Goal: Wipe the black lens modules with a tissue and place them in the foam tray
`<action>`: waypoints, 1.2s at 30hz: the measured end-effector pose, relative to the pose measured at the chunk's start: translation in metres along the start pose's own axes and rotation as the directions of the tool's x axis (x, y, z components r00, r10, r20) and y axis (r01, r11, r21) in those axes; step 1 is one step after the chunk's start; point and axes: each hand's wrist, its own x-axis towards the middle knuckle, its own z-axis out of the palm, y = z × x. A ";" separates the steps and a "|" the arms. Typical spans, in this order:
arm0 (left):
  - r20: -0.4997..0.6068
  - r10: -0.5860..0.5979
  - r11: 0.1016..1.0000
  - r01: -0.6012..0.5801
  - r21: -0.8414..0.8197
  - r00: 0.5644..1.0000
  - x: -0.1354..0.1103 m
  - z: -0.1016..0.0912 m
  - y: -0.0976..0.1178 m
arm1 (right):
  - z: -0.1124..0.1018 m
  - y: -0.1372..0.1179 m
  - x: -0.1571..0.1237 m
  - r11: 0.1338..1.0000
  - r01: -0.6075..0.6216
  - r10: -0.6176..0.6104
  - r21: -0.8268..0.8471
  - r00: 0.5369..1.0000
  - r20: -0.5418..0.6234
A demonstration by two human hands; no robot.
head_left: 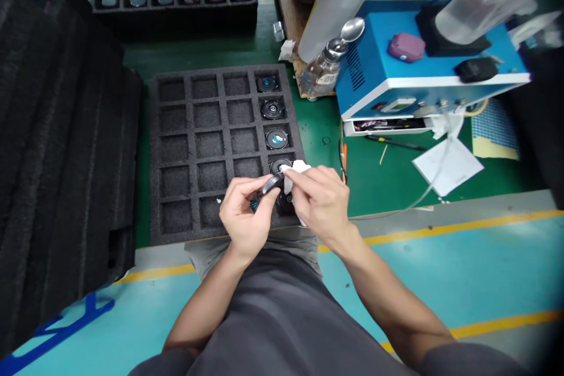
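Note:
My left hand pinches a dark round watch case by its edge, tilted above the foam tray. In my right hand is a white wipe, its tip pressed close to the watch case; whether they touch I cannot tell. Below lies a black foam tray with square pockets. Its right column holds several round watch cases, among them one with a lit face and a dark one. The lower right pockets are partly hidden by my hands.
Stacked black foam trays rise at the left. Another filled foam tray sits at the back. To the right stand a blue machine, a glass bottle with a metal top and a white plastic bottle. A white paper pad lies before the machine.

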 end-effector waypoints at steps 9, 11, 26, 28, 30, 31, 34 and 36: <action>-0.018 0.012 0.999 -0.013 -0.051 1.000 -0.002 0.002 -0.004 | 0.000 -0.004 0.007 0.992 0.117 -0.116 0.043 0.993 -0.030; -0.024 0.015 0.997 -0.017 -0.075 1.000 -0.002 0.002 -0.004 | 0.007 0.011 0.007 0.999 0.020 -0.022 -0.038 0.999 -0.043; 0.005 0.086 0.993 -0.085 -0.082 0.996 -0.004 -0.002 -0.010 | 0.009 -0.025 0.009 0.986 0.106 -0.092 0.131 0.990 -0.111; -0.007 0.183 0.979 -0.183 -0.093 0.983 -0.005 -0.003 -0.010 | 0.016 -0.016 0.007 0.996 0.032 -0.024 0.082 0.995 -0.099; -0.008 0.262 0.960 -0.262 -0.095 0.965 -0.004 -0.002 -0.009 | 0.017 -0.004 0.005 0.998 -0.026 0.029 0.059 0.998 -0.053; -0.007 0.276 0.957 -0.275 -0.093 0.961 -0.004 -0.002 -0.009 | 0.015 0.002 0.005 0.998 -0.041 0.044 0.057 0.997 -0.058; -0.003 0.247 0.966 -0.246 -0.085 0.969 -0.003 0.000 -0.006 | 0.004 0.017 0.008 0.999 -0.051 0.053 0.013 0.986 -0.159; -0.009 0.229 0.969 -0.229 -0.088 0.973 -0.002 0.001 -0.005 | -0.006 0.020 0.011 0.999 -0.046 0.040 -0.024 0.977 -0.210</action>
